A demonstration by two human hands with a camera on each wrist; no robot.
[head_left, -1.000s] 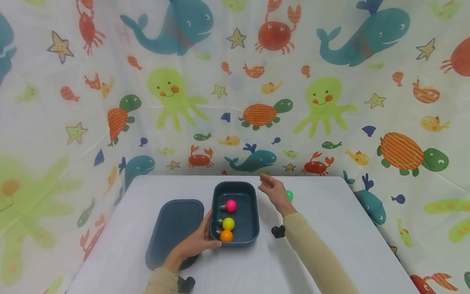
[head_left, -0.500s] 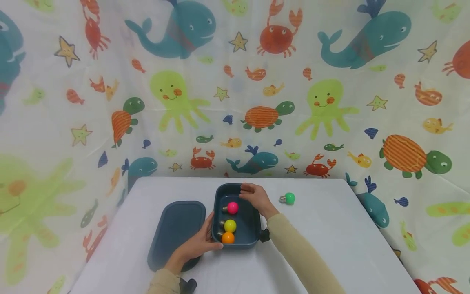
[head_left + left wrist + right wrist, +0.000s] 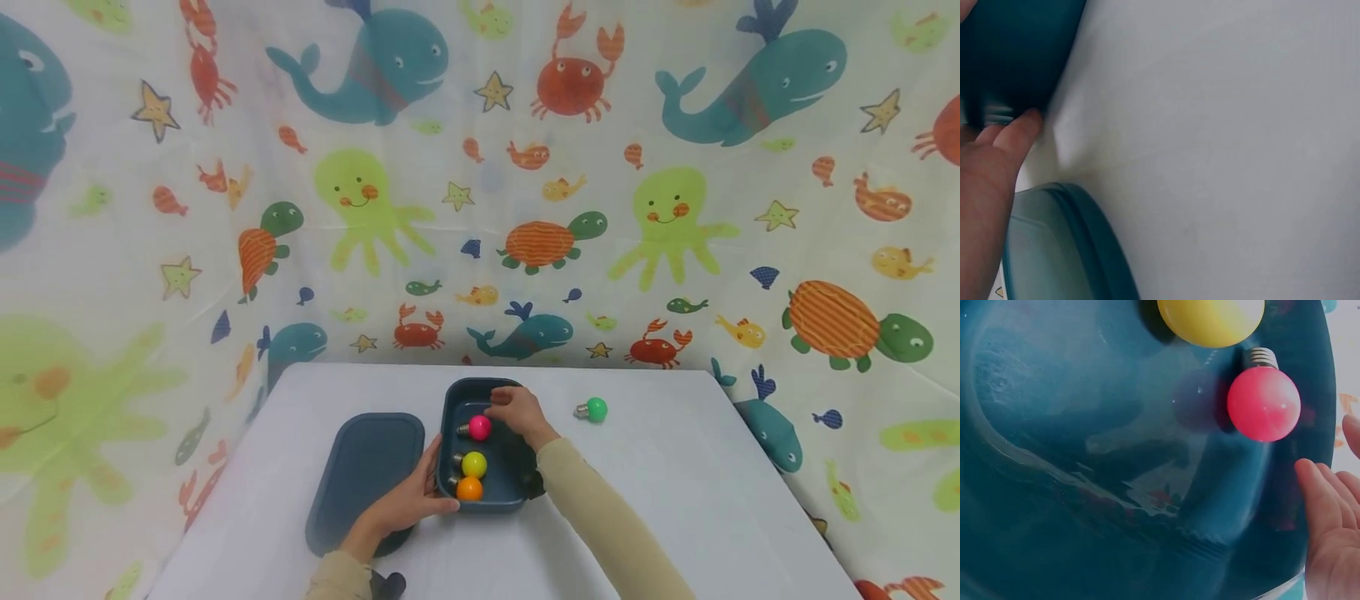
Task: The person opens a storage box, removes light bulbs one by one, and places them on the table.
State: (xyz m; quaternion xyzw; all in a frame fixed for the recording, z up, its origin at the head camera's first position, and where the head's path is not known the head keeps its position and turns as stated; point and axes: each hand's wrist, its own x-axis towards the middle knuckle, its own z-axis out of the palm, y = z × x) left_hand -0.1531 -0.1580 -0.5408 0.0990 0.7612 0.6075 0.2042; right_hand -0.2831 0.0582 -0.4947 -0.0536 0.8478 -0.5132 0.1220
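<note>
A dark blue rectangular container stands on the white table. Inside it lie a pink light bulb, a yellow bulb and an orange bulb, lined up along the left side. My left hand holds the container's near left corner, thumb at the front and fingers along the left wall. Over the far right part of the container hovers my right hand, close to the pink bulb. In the right wrist view, its fingers extend beside the pink bulb without touching it, and no object shows in the hand.
The matching dark blue lid lies flat to the left of the container, partly under my left forearm. A green bulb rests on the table at the far right. Behind the table hangs a sea-animal print curtain.
My right hand has moved left, from near the green bulb to over the container, and lower toward the pink bulb. The left hand keeps its hold; the bulbs stay in place.
</note>
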